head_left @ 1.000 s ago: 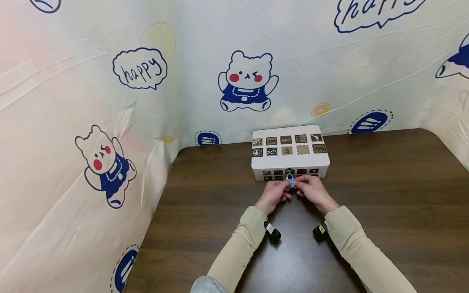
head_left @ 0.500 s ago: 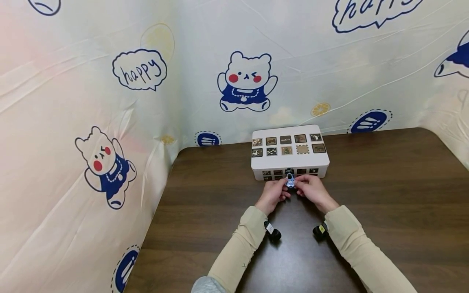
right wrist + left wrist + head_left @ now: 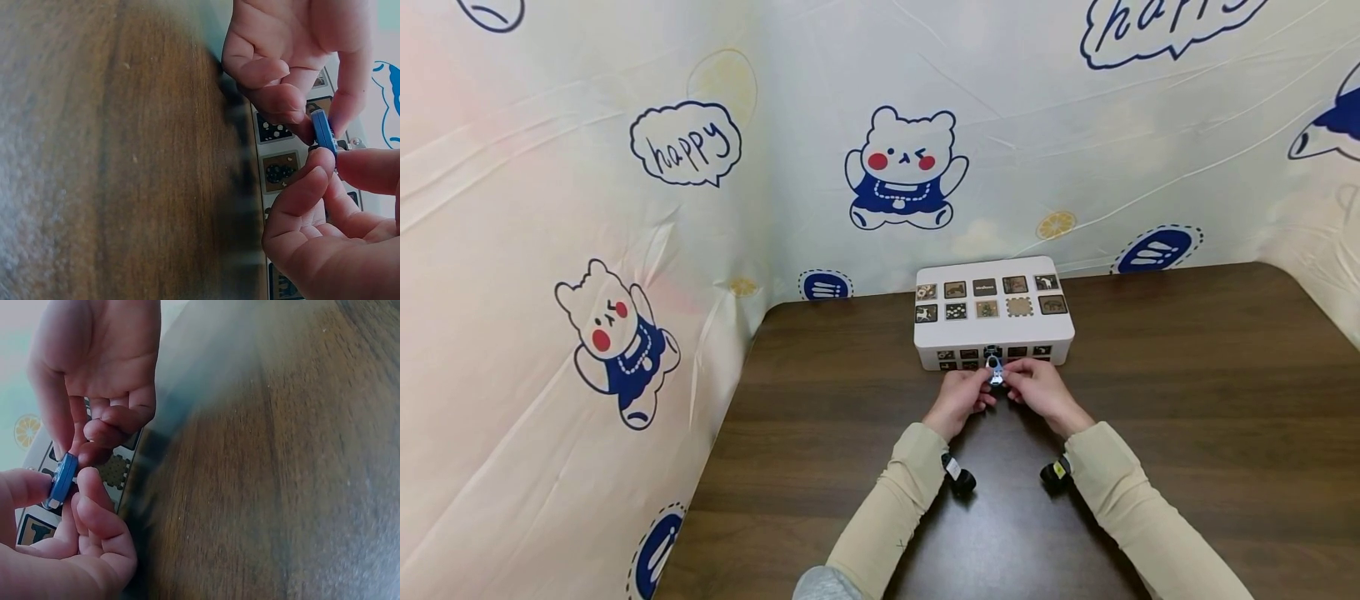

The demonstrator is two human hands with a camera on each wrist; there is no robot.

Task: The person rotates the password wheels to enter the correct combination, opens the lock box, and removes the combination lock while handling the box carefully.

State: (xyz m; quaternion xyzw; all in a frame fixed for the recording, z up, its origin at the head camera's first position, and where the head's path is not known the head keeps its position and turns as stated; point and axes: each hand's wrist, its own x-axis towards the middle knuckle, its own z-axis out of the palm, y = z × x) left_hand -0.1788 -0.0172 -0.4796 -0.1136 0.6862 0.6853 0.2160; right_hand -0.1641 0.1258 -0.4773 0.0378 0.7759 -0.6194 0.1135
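A small blue padlock (image 3: 997, 375) with a metal shackle hangs at the dark clasp (image 3: 992, 351) on the front of a white box (image 3: 955, 337). On its left side, my left hand (image 3: 958, 398) pinches the padlock between thumb and fingers. From the right, my right hand (image 3: 1043, 392) pinches it too. Both wrist views show the blue body (image 3: 65, 477) edge-on between the two sets of fingertips, the other fingers curled loosely. Whether the shackle passes through the clasp is too small to tell. Fingers partly cover the padlock's face.
The box, its lid down and printed with small square pictures, stands at the back of a dark wooden table (image 3: 820, 400). Behind it hangs a pale curtain (image 3: 1015, 100) with bear drawings. A small black camera is strapped at each wrist.
The padlock has tilted slightly between the fingers, and its face catches the light differently. Both hands have stayed in nearly the same place; the box has not moved.
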